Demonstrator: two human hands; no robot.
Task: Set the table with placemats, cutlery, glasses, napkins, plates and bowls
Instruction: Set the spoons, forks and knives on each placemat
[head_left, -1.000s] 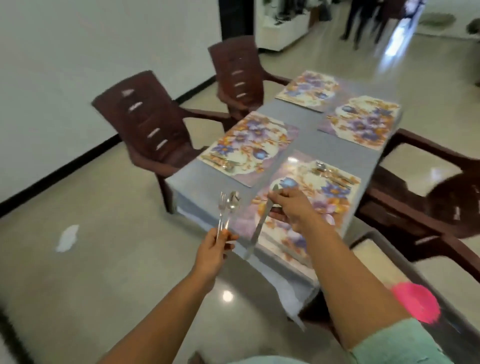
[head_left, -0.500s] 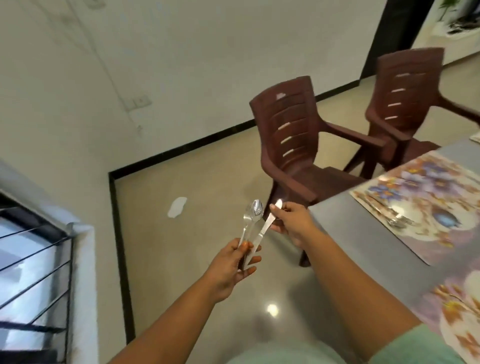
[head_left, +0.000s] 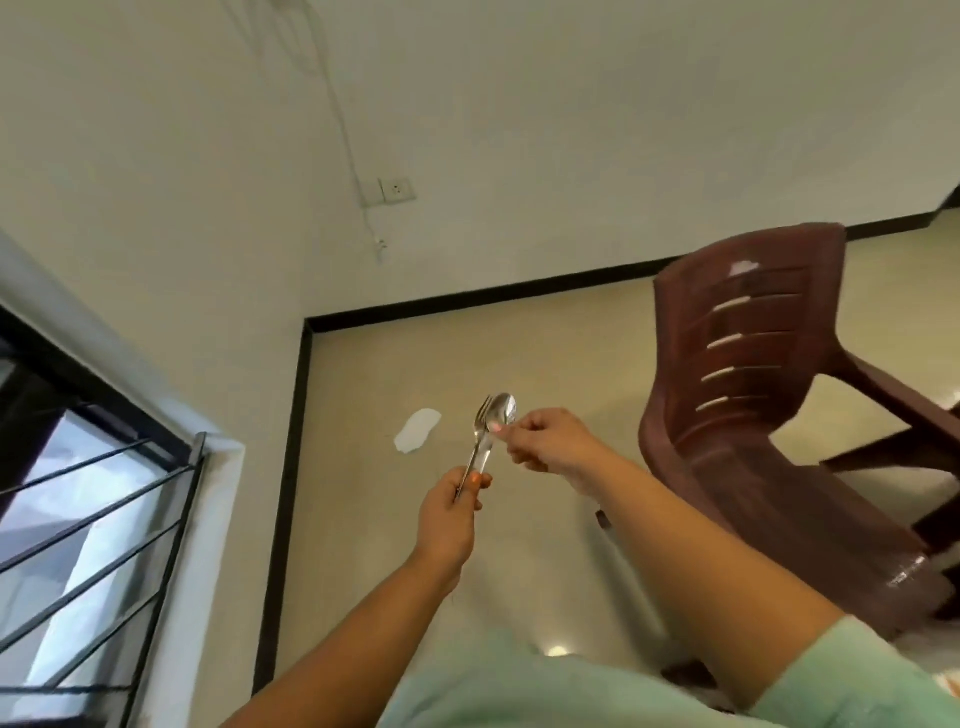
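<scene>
A: Our fingers (head_left: 470, 480) first: the left hand (head_left: 448, 519) is curled round the handles of a fork (head_left: 482, 415) and spoon (head_left: 503, 409), heads pointing up. The right hand (head_left: 550, 447) pinches the bundle just under the spoon bowl, so both hands grip the cutlery.

B: Only the head view here, right? A second ago we faced the table with its placemats, now we've swung away. We just see wall, floor corner, window bars (head_left: 93, 545) and one brown chair (head_left: 769, 415).

A: Yep, and the knife we held apart in the right hand looks tucked in with the rest, hard to be sure.

B: So probably we're regrouping cutlery before the next placemat.
</scene>
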